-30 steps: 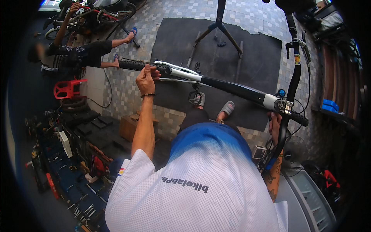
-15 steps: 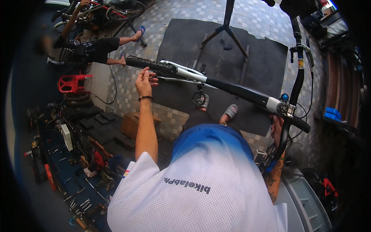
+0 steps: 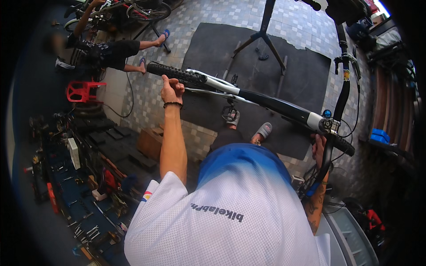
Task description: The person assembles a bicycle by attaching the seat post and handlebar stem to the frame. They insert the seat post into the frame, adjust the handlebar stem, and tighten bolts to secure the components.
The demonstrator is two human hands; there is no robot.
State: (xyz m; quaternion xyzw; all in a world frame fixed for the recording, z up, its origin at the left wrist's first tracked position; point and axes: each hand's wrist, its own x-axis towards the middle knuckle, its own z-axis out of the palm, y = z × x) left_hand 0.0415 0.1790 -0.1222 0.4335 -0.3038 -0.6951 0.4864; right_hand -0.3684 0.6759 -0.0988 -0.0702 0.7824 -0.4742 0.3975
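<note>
A black and white bicycle (image 3: 266,101) stands across in front of me, its rear wheel to the left and its handlebar (image 3: 344,91) to the right. My left hand (image 3: 172,91) is beside the knobbly rear tyre (image 3: 177,73), index finger stretched up at its near side and the other fingers loosely bent. I cannot tell whether it touches the rubber. Low by the front end, my right hand (image 3: 318,148) is close to the fork and front tyre (image 3: 344,145). The curved handlebar partly covers it, so its grip is hidden. A pedal (image 3: 230,113) hangs near my feet.
A dark mat (image 3: 208,48) lies under the bicycle, with a repair stand (image 3: 262,35) on it. At the far left, another person (image 3: 117,53) sits by a second bicycle (image 3: 148,9). Tools cover the bench (image 3: 84,195) at left. A red stool (image 3: 84,91) stands behind it.
My left hand has shifted slightly right and up along the rear tyre, its fingers more bent. The bicycle and my right hand look nearly the same.
</note>
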